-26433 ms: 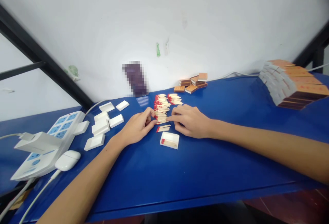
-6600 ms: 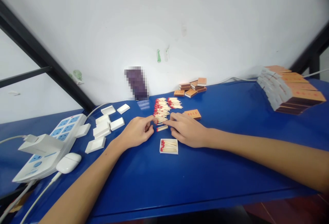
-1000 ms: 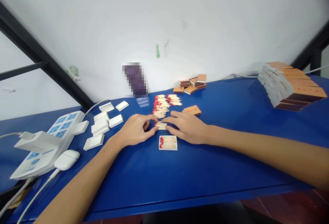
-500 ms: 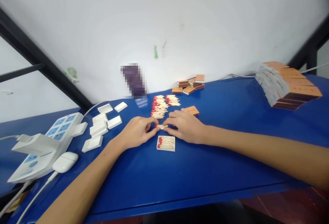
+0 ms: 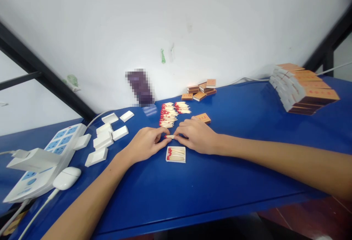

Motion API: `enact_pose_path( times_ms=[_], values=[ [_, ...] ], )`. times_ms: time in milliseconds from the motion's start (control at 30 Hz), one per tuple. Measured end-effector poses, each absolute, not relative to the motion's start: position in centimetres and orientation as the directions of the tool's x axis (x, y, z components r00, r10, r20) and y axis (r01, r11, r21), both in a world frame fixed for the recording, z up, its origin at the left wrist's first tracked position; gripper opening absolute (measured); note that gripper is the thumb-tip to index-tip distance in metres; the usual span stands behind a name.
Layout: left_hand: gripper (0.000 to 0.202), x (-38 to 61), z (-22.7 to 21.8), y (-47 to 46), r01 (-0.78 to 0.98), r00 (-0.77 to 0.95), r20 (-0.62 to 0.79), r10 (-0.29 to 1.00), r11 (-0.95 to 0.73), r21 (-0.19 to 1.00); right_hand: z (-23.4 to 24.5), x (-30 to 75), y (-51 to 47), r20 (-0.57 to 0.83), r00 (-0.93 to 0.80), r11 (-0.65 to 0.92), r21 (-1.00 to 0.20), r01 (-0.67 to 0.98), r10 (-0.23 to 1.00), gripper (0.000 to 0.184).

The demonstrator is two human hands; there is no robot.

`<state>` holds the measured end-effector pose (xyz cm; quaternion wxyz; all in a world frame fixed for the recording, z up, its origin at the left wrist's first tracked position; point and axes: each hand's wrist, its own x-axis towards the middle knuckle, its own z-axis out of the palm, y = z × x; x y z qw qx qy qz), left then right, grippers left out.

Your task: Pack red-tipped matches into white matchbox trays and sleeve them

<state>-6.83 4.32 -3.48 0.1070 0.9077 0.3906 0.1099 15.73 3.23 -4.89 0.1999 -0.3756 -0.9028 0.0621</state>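
Between the fingertips of my left hand [image 5: 148, 142] and my right hand [image 5: 196, 135] is a small bunch of red-tipped matches [image 5: 170, 136]. Both hands are closed in a pinch, the left at the red heads and the right at the bare ends. Just in front of them, nearer me, lies a white matchbox tray [image 5: 176, 162] partly filled with matches. Behind my fingers sit a large pile of matches [image 5: 168, 115] and a smaller pile [image 5: 182, 107]. An orange matchbox [image 5: 204, 118] lies beyond my right hand, partly hidden by it.
Several empty white trays [image 5: 103, 140] lie at left beside a power strip [image 5: 59, 142] and a white charging case [image 5: 66, 178] with a cable. Orange matchboxes [image 5: 200, 95] are heaped by the wall. A large stack of matchboxes [image 5: 305, 87] stands at right on the blue table [image 5: 220, 181].
The view has shifted slightly. The bunch between my fingers looks narrower now, with my fingertips still pinched at its two ends. The tray and piles keep their places.
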Motion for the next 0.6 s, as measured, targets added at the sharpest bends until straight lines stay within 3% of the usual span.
enact_pose_path(
  times_ms=[300, 467, 600],
  values=[
    [0.026, -6.75, -3.55, 4.28, 0.683, 0.707, 0.112, 0.698, -0.716, 0.146, -4.87, 15.64, 3.14, 0.313, -0.638, 0.709, -0.242, 0.663, 0.703, 0.025],
    [0.027, -6.85, -3.59, 4.23, 0.688, 0.709, 0.083, 0.700, -0.713, 0.134, -4.88, 15.62, 3.09, 0.307, -0.633, 0.702, -0.242, 0.670, 0.711, 0.025],
    [0.027, -6.56, -3.00, 3.88, 0.671, 0.732, 0.108, 0.672, -0.739, 0.052, -4.35, 15.51, 3.10, 0.277, -0.660, 0.713, -0.185, 0.677, 0.699, 0.024]
  ],
)
